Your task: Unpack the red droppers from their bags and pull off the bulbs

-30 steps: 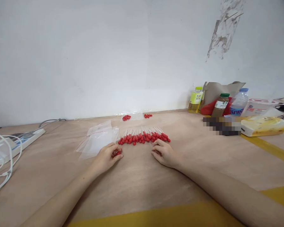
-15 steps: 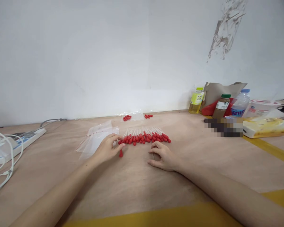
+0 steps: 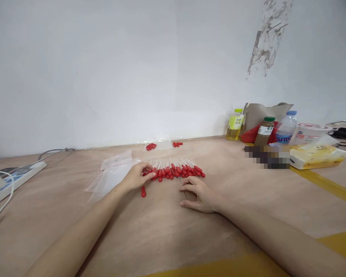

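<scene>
A row of clear glass droppers with red rubber bulbs (image 3: pixel 173 173) lies on the brown-papered table, tubes pointing to the wall. At its left end is my left hand (image 3: pixel 137 177), its bent fingers and thumb around a red bulb that they partly hide. Just below that hand lies a single red bulb (image 3: pixel 143 192), apart from the row. My right hand (image 3: pixel 200 195) rests in front of the row, with its curled fingers and thumb on a thin clear tube (image 3: pixel 185 195). The tube's upper end is close to the red bulbs.
Clear zip bags (image 3: pixel 112 175) overlap left of the row. Small bags of red bulbs (image 3: pixel 151 146) lie near the wall. A power strip (image 3: pixel 17 181) with white cables is at left. Several bottles, including a tea bottle (image 3: pixel 234 125), and a tissue pack (image 3: pixel 318 157) stand at right.
The view has shifted slightly. My left hand's fingers have moved in closer to the red bulbs at the row's left end. My right hand stays by the row with the thin tube.
</scene>
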The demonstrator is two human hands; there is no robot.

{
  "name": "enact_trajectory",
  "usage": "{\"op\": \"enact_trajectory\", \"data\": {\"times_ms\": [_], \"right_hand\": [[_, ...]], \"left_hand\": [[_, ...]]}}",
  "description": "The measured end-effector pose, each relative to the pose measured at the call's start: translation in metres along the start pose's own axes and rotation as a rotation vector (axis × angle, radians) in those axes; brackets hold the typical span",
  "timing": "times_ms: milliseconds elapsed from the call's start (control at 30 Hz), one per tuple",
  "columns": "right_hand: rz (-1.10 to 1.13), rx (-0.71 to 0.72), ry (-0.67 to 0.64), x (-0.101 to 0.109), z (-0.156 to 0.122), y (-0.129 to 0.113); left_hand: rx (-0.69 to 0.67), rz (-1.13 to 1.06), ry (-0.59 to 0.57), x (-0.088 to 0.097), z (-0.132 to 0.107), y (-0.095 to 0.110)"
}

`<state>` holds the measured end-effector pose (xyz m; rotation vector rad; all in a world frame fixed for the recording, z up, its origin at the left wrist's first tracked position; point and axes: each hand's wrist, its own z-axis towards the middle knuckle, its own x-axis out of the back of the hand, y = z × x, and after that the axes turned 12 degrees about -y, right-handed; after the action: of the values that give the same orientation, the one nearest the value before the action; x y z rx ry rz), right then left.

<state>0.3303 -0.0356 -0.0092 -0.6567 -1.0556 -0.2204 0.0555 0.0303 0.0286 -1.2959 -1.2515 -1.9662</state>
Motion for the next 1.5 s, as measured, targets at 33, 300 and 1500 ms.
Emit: {"op": "enact_trajectory", "data": {"times_ms": [33, 300, 1500], "right_hand": [[0.001, -0.003, -0.006, 0.000, 0.000, 0.000], [-0.016, -0.030, -0.003, -0.001, 0.001, 0.001], [-0.363, 0.092, 0.202, -0.003, 0.002, -0.004]], "left_hand": [[0.002, -0.016, 0.010, -0.002, 0.000, -0.001], [0.048, -0.106, 0.056, -0.004, 0.002, -0.007], [-0.413, -0.038, 0.186, -0.048, -0.066, 0.049]]}}
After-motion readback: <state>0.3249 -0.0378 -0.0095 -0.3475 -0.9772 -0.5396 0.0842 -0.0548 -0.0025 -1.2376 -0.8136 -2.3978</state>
